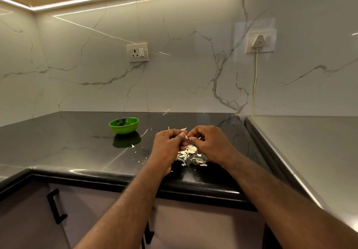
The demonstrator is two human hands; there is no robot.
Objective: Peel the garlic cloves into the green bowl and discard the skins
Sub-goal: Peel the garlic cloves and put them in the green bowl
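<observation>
My left hand (169, 145) and my right hand (207, 143) meet above the black counter, fingers curled, both pinching a small pale garlic clove (186, 137) between their fingertips. Most of the clove is hidden by the fingers. Under the hands lies a heap of white garlic skins (188, 154), with loose flakes scattered around it. The green bowl (124, 125) stands upright on the counter to the left and a little behind the hands; its inside is hard to read.
The glossy black counter (77, 144) ends in a rounded front edge close to me. A steel surface (310, 148) adjoins it on the right. Marble wall behind holds a socket (137, 52) and a plugged-in white cable (256, 78). Cabinet handles sit below.
</observation>
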